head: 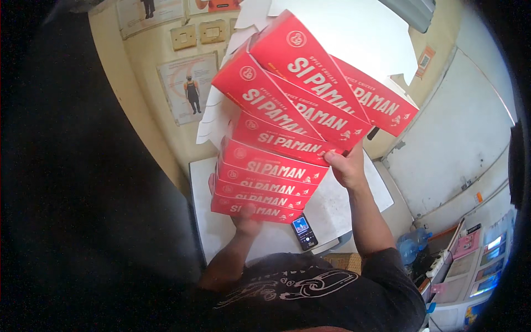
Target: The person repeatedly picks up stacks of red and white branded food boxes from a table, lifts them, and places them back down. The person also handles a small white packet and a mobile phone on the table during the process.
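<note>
A tall stack of red cardboard food boxes (271,166) with white printing leans up before me, over a white table (332,203). The lower boxes nest tightly. The upper ones fan out crosswise, with white lid flaps (352,33) spread behind them. My left hand (247,224) holds the bottom of the stack, its thumb on the front of the lowest box and fingertips showing at the left side. My right hand (347,168) grips the right side about midway up, thumb in front; its other fingers are mostly hidden behind the boxes.
A smartphone (304,232) with a lit screen lies on the table near its front edge. Wall switches (212,32) and a poster (190,89) are beyond at left. To the right are a large white panel (456,137), blue water bottles (410,247) and a drawer unit (464,265).
</note>
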The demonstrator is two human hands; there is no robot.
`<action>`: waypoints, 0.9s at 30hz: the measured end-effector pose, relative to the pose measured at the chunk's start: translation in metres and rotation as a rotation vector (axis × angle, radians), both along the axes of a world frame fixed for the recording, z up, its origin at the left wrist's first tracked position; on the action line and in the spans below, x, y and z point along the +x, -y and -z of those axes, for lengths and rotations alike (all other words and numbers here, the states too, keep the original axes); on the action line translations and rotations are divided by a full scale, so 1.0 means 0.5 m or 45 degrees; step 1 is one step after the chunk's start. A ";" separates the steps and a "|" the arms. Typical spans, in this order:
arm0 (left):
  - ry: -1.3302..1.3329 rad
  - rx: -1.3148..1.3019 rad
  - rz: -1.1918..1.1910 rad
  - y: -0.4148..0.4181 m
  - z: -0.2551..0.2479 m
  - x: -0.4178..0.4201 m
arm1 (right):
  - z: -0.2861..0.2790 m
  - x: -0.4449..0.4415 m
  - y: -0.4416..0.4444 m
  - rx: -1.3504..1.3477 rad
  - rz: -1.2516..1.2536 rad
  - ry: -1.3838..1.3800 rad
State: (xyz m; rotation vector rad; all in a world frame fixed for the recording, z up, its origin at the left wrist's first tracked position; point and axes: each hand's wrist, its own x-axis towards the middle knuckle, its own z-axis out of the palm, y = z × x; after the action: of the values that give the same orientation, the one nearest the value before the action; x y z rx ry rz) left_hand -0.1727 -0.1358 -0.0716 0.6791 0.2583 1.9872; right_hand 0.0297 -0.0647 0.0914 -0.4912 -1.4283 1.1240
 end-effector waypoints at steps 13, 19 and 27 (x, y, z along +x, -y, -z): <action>-0.420 0.047 -0.085 0.031 0.001 -0.015 | 0.036 0.047 0.012 -0.071 -0.122 -0.054; -0.573 0.070 -0.028 0.029 -0.021 -0.037 | 0.055 0.067 -0.010 0.009 -0.143 -0.010; -0.330 0.103 -0.028 0.024 0.018 -0.015 | 0.005 0.063 0.007 -0.032 -0.164 0.235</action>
State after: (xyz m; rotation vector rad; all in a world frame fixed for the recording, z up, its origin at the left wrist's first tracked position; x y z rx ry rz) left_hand -0.1803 -0.1476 -0.0806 0.9918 0.3425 1.9372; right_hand 0.0614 -0.0681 0.0888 -0.5378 -1.6263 1.2261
